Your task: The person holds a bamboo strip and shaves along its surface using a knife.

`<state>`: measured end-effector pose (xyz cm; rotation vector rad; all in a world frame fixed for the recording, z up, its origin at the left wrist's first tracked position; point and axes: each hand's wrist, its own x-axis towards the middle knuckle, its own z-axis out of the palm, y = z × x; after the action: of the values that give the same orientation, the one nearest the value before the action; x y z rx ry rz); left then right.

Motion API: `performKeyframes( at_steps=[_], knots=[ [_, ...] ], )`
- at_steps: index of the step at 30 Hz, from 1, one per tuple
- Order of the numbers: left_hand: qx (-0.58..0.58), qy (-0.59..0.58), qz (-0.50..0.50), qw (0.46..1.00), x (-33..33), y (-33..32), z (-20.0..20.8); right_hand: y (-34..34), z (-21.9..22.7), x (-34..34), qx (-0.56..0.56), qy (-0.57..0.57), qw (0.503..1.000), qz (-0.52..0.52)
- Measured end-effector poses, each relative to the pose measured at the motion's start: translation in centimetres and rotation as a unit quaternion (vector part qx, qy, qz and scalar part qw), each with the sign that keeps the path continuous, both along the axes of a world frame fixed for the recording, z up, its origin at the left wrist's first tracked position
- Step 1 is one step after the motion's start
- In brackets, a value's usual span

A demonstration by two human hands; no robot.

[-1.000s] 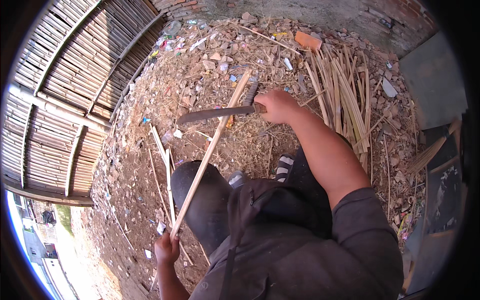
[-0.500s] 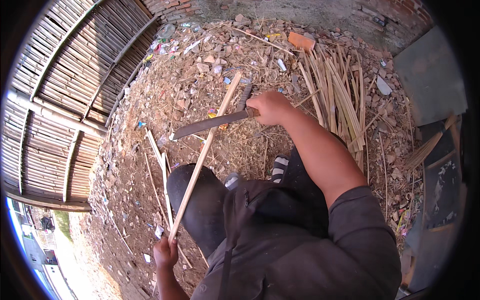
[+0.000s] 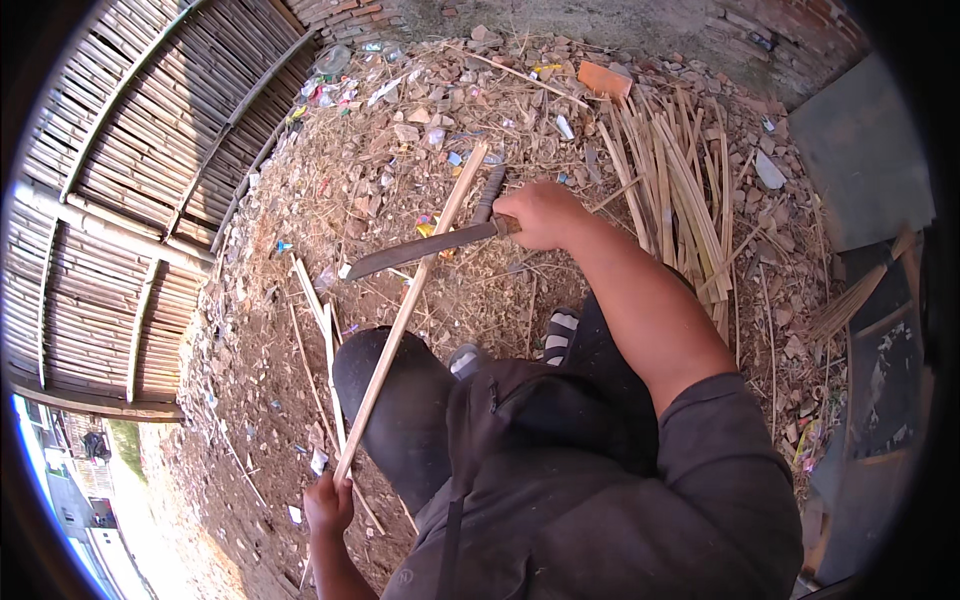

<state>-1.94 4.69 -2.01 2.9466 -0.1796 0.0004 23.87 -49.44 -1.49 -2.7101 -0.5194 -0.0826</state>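
My right hand (image 3: pixel 545 215) is closed round the handle of a machete (image 3: pixel 420 250). Its dark blade points left and lies across a long pale bamboo strip (image 3: pixel 385 360). Down at the lower left, my left hand (image 3: pixel 328 503) grips the near end of that strip. From there the strip slants up past my bent left knee (image 3: pixel 385 400), its far end out beyond the blade. A dark ridged handle (image 3: pixel 490 190) shows just beyond the machete; what it belongs to is partly hidden behind the machete and my right hand.
A pile of split bamboo strips (image 3: pixel 680 190) lies at the right, with an orange brick piece (image 3: pixel 604 80) beyond it. Loose strips (image 3: pixel 328 350) rest left of my knee. Rubble and litter cover the ground. A bamboo fence (image 3: pixel 120 200) stands left; grey panels (image 3: pixel 860 150) lean at right.
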Motion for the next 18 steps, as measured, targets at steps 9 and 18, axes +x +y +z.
performKeyframes(
  at_steps=[9, 18],
  knots=[
    [0.013, -0.020, -0.016, 1.000, -0.3, 0.5, -0.5, -2.0, -1.7, 0.4, 0.122, 0.018, 0.956, -0.265],
    [-0.042, -0.003, -0.004, 0.999, -1.0, 0.9, -0.5, -3.8, -2.5, 1.3, 0.107, 0.027, 0.985, -0.134]
  ],
)
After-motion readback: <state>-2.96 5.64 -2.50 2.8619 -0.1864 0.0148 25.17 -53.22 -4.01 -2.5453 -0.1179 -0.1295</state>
